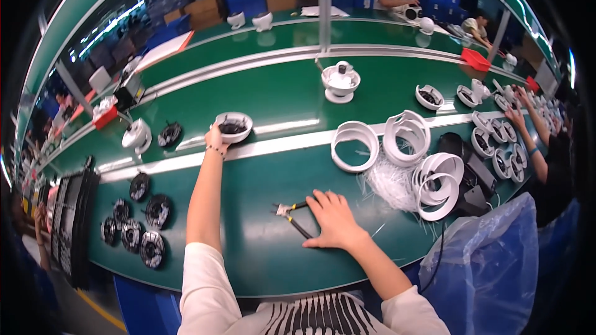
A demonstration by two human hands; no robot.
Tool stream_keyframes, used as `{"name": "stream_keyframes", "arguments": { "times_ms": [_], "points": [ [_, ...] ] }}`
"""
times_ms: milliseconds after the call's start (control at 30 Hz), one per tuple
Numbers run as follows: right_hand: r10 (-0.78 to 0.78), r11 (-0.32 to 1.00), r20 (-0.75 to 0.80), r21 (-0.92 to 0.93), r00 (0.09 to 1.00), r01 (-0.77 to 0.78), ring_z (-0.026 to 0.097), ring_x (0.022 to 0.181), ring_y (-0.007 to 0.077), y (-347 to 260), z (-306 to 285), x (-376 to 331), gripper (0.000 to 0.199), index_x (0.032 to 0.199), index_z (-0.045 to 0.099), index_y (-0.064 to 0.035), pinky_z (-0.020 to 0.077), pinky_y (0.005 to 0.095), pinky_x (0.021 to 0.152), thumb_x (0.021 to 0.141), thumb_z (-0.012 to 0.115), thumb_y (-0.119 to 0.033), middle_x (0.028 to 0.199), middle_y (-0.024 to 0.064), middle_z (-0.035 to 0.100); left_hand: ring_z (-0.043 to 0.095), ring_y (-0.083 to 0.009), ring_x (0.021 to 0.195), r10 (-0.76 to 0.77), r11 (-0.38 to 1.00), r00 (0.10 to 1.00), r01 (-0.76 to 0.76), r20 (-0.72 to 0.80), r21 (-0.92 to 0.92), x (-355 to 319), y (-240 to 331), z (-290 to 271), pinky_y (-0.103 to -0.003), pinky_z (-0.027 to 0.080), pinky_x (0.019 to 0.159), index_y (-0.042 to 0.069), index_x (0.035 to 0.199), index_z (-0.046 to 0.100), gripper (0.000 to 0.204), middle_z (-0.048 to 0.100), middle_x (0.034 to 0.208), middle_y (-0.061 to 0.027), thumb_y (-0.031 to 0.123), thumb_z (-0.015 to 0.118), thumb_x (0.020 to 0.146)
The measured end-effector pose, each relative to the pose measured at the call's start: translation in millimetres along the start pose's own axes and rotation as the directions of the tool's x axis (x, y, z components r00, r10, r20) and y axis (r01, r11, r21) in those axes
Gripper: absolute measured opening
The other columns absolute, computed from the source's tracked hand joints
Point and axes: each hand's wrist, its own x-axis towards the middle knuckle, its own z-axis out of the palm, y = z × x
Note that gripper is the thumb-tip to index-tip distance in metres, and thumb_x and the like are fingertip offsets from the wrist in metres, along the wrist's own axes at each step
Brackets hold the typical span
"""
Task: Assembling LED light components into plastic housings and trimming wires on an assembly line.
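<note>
My left hand [215, 137] reaches out to the conveyor's near side and grips the rim of a white bowl-shaped camera housing [246, 125] with black parts inside. My right hand [335, 220] rests low over the green worktop, fingers spread and thumb apart. Beneath its fingertips and beside its thumb are the handle ends of cutting pliers [284, 209] with black and yellow grips. These pliers have their handles apart and their jaws point left. Left of my left hand, a round black module [170, 134] lies near a white dome camera [136, 135].
White rings [354, 147] and a heap of clear plastic strips [392, 185] cover the right worktop. Several black modules [152, 249] lie left, near stacked black trays [69, 226]. A white camera [340, 80] stands ahead. Clear plastic bag [484, 260] hangs right; a co-worker's hands [518, 111] work beyond.
</note>
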Motion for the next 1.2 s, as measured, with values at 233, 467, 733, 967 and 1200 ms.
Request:
{"name": "stream_keyframes", "arguments": {
  "times_ms": [233, 467, 733, 967, 1200],
  "points": [
    [0.017, 1.000, 0.067, -0.022, 0.998, -0.015, 0.047, 0.087, 0.0251, 11.2, -11.0, -12.0, 0.066, 0.105, 0.051, 0.0005, 0.0359, 0.0354, 0.073, 0.054, 0.069, -0.036, 0.095, 0.0105, 0.051, 0.046, -0.0345, 0.106, 0.782, 0.003, 0.620, -0.102, 0.061, 0.995, 4.8, 20.6, 42.6, -0.044, 0.037, 0.088, 0.004, 0.104, 0.056, 0.041, 0.049, 0.115, -0.0167, 0.033, 0.053, 0.076],
    [-0.109, 0.982, -0.067, 0.147, 0.992, 0.118, 0.044, 0.085, 0.0232, 7.0, 1.0, -8.4, 0.048, 0.088, 0.054, 0.0004, 0.0360, 0.0317, 0.069, 0.050, 0.069, -0.024, 0.085, 0.0086, 0.046, 0.060, -0.0301, 0.079, 0.516, 0.077, 0.581, -0.764, 0.630, 0.641, -51.4, -27.1, 233.1, -0.036, 0.047, 0.074, -0.001, 0.102, 0.056, 0.043, 0.062, 0.090, -0.0169, 0.032, 0.056, 0.074],
    [-0.047, 0.962, -0.036, 0.267, 0.998, 0.055, 0.043, 0.088, 0.0229, 9.2, 4.9, -0.5, 0.055, 0.094, 0.053, 0.0003, 0.0367, 0.0314, 0.069, 0.048, 0.069, -0.024, 0.089, 0.0087, 0.045, 0.048, -0.0349, 0.103, -0.334, 0.942, 0.759, 0.248, 0.559, 0.225, -61.6, -130.6, 342.6, -0.039, 0.048, 0.081, -0.005, 0.119, 0.030, 0.049, 0.039, 0.119, -0.0225, 0.020, 0.049, 0.081],
    [-0.027, 0.958, 0.016, 0.286, 1.000, 0.021, 0.043, 0.090, 0.0251, 16.2, -1.2, -0.5, 0.055, 0.097, 0.051, 0.0011, 0.0391, 0.0345, 0.070, 0.052, 0.068, -0.024, 0.093, 0.0102, 0.045, 0.039, -0.0373, 0.112, -0.273, 0.915, 0.684, 0.402, 0.676, -0.037, -67.5, -126.5, 346.1, -0.045, 0.040, 0.094, -0.008, 0.117, 0.027, 0.042, 0.036, 0.117, -0.0250, -0.001, 0.038, 0.077],
    [0.019, 0.954, 0.030, 0.298, 0.999, -0.027, 0.046, 0.090, 0.0284, 28.4, -8.4, 4.6, 0.058, 0.098, 0.053, 0.0011, 0.0457, 0.0376, 0.073, 0.052, 0.068, -0.031, 0.093, 0.0129, 0.047, 0.048, -0.0358, 0.105, -0.182, 0.939, 0.601, 0.341, 0.778, -0.044, -111.0, -43.1, 270.0, -0.045, 0.042, 0.087, -0.002, 0.120, 0.033, 0.048, 0.043, 0.116, -0.0196, 0.007, 0.043, 0.074]
  ]
}}
